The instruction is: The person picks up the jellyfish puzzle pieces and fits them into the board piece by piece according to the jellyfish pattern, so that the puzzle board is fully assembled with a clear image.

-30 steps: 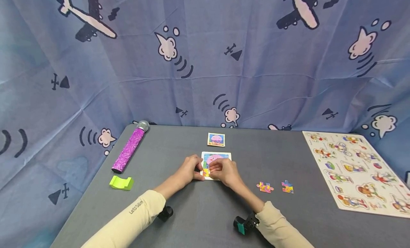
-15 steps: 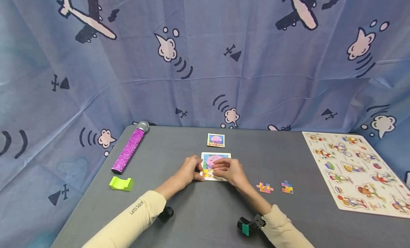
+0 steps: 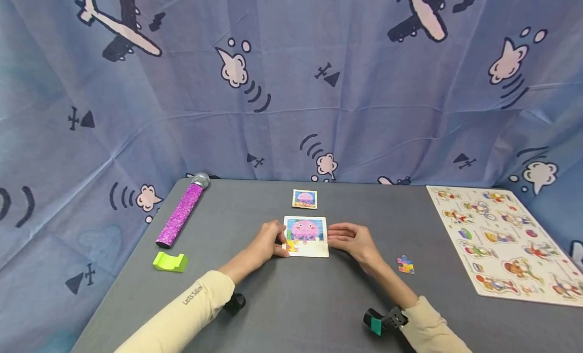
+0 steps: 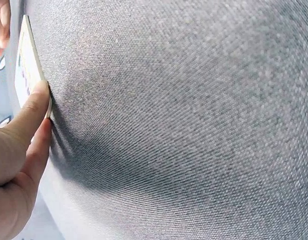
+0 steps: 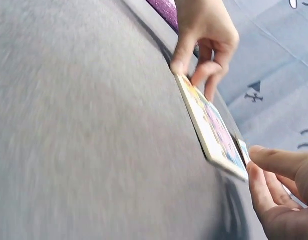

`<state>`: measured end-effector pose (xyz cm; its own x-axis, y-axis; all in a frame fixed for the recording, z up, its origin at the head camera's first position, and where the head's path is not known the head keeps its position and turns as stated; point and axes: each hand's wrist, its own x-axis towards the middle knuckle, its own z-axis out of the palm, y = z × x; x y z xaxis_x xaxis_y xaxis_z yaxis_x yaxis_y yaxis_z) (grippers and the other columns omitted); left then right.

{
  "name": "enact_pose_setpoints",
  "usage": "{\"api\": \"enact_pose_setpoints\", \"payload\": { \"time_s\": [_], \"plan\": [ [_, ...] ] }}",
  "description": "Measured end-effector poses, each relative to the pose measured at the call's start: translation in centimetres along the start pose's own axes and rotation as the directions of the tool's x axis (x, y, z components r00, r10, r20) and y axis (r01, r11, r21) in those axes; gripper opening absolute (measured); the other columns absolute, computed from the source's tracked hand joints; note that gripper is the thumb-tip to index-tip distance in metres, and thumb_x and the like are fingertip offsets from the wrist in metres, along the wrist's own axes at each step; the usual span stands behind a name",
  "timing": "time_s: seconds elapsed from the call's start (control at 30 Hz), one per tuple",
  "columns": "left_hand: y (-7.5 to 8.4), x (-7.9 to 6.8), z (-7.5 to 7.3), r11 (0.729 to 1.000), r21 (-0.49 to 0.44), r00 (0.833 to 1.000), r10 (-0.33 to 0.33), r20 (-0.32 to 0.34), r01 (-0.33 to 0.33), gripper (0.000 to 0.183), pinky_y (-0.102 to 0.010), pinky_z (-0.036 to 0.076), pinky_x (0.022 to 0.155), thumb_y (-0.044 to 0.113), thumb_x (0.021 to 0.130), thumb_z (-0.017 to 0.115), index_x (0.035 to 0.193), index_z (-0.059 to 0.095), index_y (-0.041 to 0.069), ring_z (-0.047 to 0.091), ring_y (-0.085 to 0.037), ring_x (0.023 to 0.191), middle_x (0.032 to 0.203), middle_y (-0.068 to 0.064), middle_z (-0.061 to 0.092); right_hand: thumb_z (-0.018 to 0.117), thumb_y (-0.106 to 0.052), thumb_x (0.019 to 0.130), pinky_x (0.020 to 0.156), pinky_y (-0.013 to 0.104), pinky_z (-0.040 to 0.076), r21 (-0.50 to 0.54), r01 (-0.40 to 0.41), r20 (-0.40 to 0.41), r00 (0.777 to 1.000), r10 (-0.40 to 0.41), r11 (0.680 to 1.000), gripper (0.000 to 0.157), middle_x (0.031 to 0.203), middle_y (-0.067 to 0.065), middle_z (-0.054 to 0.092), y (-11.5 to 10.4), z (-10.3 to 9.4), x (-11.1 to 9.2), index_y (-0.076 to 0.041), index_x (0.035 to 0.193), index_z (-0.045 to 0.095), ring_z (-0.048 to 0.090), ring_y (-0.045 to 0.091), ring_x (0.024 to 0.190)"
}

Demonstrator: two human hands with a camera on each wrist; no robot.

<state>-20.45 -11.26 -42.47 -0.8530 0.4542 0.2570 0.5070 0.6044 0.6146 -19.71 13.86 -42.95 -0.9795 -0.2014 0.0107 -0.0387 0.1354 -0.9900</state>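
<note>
A small white-framed jigsaw puzzle [image 3: 314, 249] with a pink jellyfish picture lies mid-table. Yellow fills its lower left, and its lower right shows bare white. My left hand [image 3: 268, 240] pinches its near left corner between thumb and fingers; in the left wrist view, the thumb [image 4: 36, 102] lies on the rim. Just beyond the puzzle's right edge is my right hand [image 3: 352, 240], fingers loosely extended with nothing seen between them. In the right wrist view its fingertips [image 5: 254, 155] come close to the puzzle's edge. A loose jigsaw piece [image 3: 405, 265] lies further right.
Behind the puzzle lies a small jellyfish picture card [image 3: 304, 199]. A purple glitter microphone [image 3: 182, 213] and a lime green stand [image 3: 170, 262] are at the left. On the right sits a large wooden picture board [image 3: 505, 241]. A patterned blue curtain [image 3: 291, 89] hangs behind the table.
My right hand has moved right, off the puzzle, uncovering the jellyfish picture. The pink and yellow loose piece is now hidden behind the right wrist. My left hand keeps its grip on the corner.
</note>
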Motion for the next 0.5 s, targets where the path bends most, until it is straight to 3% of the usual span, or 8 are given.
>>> {"api": "enact_pose_setpoints", "payload": {
  "time_s": [0.23,0.5],
  "plan": [
    [-0.1,0.1,0.1,0.999,-0.026,1.000,-0.027,0.011,0.027,0.030,-0.041,0.052,0.083,0.000,0.060,0.088,0.070,0.060,-0.006,0.059,-0.033,0.085,0.077,-0.013,0.054,0.069,0.005,0.083,0.078,0.021,0.053,-0.054,0.024,-0.012,1.000,-0.024,0.998,0.043,0.112,0.034,0.060,0.1,-3.3,-1.4,0.019,0.120,0.052,0.068,0.007,0.087],
    [-0.4,0.1,0.1,1.000,-0.016,1.000,-0.015,0.002,0.015,0.032,-0.034,0.052,0.078,0.002,0.059,0.089,0.069,0.059,-0.005,0.057,-0.027,0.076,0.074,-0.009,0.052,0.070,0.003,0.082,0.074,0.019,0.053,-0.198,0.143,0.007,0.989,-0.144,0.970,0.038,0.105,0.033,0.063,0.7,-7.1,-3.6,0.018,0.114,0.057,0.068,0.012,0.086]
  ]
}}
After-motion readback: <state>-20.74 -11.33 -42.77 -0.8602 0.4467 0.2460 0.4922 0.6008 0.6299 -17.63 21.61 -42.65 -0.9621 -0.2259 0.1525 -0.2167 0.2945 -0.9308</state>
